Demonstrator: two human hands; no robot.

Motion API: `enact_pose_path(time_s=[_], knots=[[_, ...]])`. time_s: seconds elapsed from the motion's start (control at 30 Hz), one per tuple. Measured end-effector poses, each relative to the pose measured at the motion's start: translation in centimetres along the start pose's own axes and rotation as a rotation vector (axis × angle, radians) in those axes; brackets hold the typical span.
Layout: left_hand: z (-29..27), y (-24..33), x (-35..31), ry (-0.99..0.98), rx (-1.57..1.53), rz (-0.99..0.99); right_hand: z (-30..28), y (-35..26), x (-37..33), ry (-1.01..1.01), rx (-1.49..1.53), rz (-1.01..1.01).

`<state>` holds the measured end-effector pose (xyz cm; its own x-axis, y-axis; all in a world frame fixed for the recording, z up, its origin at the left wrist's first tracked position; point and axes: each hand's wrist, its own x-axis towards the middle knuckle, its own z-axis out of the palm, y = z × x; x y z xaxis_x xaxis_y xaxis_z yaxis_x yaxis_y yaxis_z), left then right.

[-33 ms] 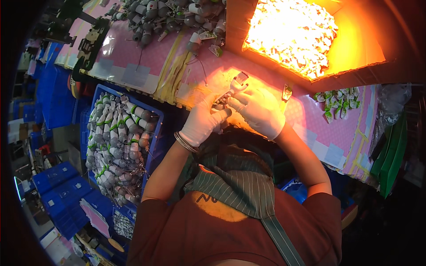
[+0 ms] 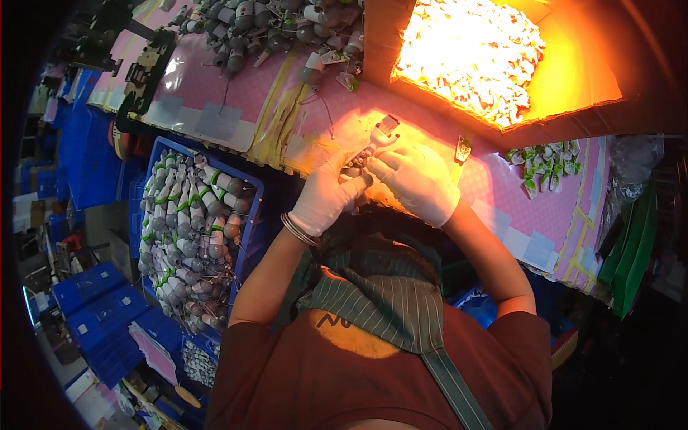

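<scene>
Both my hands wear white gloves and meet over the near edge of the pink-covered table [image 2: 244,79]. My left hand [image 2: 324,197] is closed round a small white piece [image 2: 382,135] with a squarish, framed far end. The thumb and fingers of my right hand [image 2: 419,185] pinch in close at the same piece, covering much of its middle. Between the hands some small dark parts show; glare and fingers keep me from making out what they are. A single grey-and-white bulb-shaped piece [image 2: 313,68] with a thin wire lies beyond my left hand.
A cardboard box [image 2: 580,115] of small parts glows brightly at the far right. Green-and-white pieces [image 2: 548,163] lie below it. More bulb-shaped pieces [image 2: 244,29] heap at the back. A blue crate [image 2: 251,222] full of them stands left of me, near a dark metal fixture [image 2: 147,72].
</scene>
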<state>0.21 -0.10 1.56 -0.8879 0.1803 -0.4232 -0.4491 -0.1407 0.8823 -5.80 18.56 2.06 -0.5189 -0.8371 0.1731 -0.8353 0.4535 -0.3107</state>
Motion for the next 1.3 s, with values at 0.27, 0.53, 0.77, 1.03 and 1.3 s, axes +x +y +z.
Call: enact_pose_path(time_s=[0.27,0.53,0.77,1.03,1.3], knots=[[-0.2,-1.0,0.6,-0.010,-0.263,-0.043,-3.3,5.2,-5.4,0.153,-0.264,0.254],[1.0,0.2,0.1,-0.021,-0.438,-0.008,0.4,5.6,-5.4,0.302,0.043,0.292],[0.4,-1.0,0.8,0.079,-0.248,0.131,4.0,-1.5,-0.4,0.469,0.967,0.502],[0.3,-1.3,0.5,0.059,-0.165,0.123,2.4,-2.2,0.7,0.534,0.143,0.328],[1.1,-1.7,1.0,0.218,0.142,0.461,0.9,-1.9,1.2,0.241,1.435,0.713]])
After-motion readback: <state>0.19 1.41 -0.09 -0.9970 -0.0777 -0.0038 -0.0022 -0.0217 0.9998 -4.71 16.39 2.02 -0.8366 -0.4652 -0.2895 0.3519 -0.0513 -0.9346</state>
